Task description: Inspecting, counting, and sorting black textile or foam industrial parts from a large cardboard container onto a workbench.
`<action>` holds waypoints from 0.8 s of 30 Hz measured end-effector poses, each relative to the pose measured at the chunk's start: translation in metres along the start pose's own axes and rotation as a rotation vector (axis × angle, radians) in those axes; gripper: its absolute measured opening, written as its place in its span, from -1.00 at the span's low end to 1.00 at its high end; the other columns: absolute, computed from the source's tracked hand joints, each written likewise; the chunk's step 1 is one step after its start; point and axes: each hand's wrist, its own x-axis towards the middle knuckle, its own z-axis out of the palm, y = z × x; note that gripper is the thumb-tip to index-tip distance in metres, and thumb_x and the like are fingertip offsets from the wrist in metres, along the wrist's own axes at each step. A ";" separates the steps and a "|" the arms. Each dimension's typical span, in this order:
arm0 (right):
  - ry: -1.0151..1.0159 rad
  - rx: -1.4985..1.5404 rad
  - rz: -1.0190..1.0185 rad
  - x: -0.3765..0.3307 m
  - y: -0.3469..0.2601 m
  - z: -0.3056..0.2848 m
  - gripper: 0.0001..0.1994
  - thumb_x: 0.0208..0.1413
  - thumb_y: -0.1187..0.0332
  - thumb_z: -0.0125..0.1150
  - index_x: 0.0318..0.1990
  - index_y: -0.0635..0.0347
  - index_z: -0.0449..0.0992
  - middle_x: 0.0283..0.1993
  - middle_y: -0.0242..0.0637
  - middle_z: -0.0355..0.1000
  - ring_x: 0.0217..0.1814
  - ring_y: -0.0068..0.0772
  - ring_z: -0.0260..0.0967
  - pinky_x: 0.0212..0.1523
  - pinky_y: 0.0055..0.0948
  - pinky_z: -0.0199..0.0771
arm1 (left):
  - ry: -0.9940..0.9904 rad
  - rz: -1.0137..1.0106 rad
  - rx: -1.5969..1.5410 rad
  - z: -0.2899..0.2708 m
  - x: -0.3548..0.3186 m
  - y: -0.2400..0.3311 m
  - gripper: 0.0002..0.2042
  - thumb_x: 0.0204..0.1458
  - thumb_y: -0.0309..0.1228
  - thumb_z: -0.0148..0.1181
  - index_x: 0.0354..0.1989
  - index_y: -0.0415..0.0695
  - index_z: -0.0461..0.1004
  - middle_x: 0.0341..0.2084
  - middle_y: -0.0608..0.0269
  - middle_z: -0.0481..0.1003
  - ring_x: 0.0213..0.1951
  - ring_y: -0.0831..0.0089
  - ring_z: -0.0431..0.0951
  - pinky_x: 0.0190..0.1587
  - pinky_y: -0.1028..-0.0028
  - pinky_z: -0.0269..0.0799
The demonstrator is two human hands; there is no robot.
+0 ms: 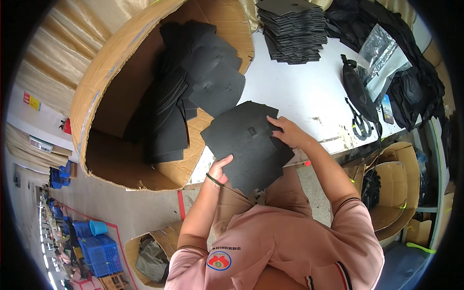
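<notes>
White worktop (285,89); cardboard box (102,60) beyond left hand (220,169); sheet stack (292,34) beyond right hand (289,133). Black notched sheets (246,152): between hands, both pinching edges. Apparent step: evening edges; next move likely needs steady two-handed support.

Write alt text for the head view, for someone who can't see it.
A person's left hand and right hand hold black sheet material at the near edge of a white table. An open cardboard box at left holds black pieces; a stack of black sheets stands farther back.
</notes>
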 end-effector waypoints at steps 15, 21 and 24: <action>0.226 0.676 -0.048 0.020 -0.063 -0.063 -0.17 0.08 0.16 0.25 0.37 0.17 -0.16 0.36 0.04 -0.03 0.44 -0.13 -0.13 0.35 -0.29 -0.10 | -0.183 0.422 0.807 0.125 -0.055 0.139 -0.44 -0.19 -0.57 0.38 0.06 -0.26 0.33 -0.09 0.17 0.48 -0.06 0.40 0.46 0.07 0.39 0.34; 0.289 0.473 0.066 -0.011 -0.013 -0.017 -0.14 0.04 0.20 0.28 0.34 0.33 -0.15 0.37 0.07 -0.05 0.43 -0.10 -0.11 0.37 -0.27 -0.11 | -0.170 0.490 1.517 0.151 -0.020 0.156 -0.32 -0.25 -0.45 0.43 0.12 -0.27 0.29 -0.08 0.01 0.48 -0.05 0.31 0.49 0.07 0.44 0.32; 0.249 0.497 0.349 -0.028 0.006 -0.009 -0.14 0.03 0.21 0.29 0.34 0.32 -0.14 0.38 0.09 -0.08 0.42 -0.07 -0.11 0.37 -0.25 -0.10 | -0.233 0.445 1.511 0.160 -0.006 0.147 -0.31 -0.28 -0.43 0.44 0.12 -0.21 0.30 -0.10 0.01 0.49 -0.05 0.27 0.50 0.04 0.42 0.34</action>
